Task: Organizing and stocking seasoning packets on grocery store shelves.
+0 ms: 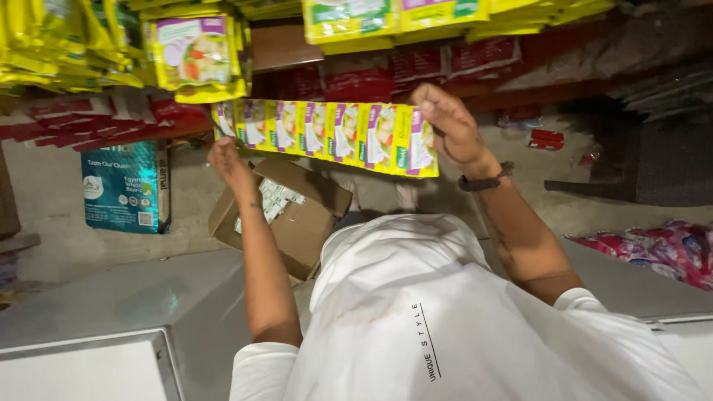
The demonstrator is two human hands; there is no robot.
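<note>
I hold a long strip of joined yellow and purple sachets (327,134) stretched flat between both hands, in front of a shelf. My left hand (226,160) grips the strip's left end. My right hand (449,126), with a dark band on the wrist, pinches the right end at its top edge. Below my arms is my white shirt (416,312). An open cardboard box (297,223) with small pale packets inside sits on the floor just under the strip, beside my left forearm.
Shelves above hold stacks of yellow packets (197,56) and red packets (438,63). A teal bag (122,186) leans at the left on the concrete floor. A grey metal counter (111,312) lies at the lower left, and pink patterned cloth (661,249) at the right.
</note>
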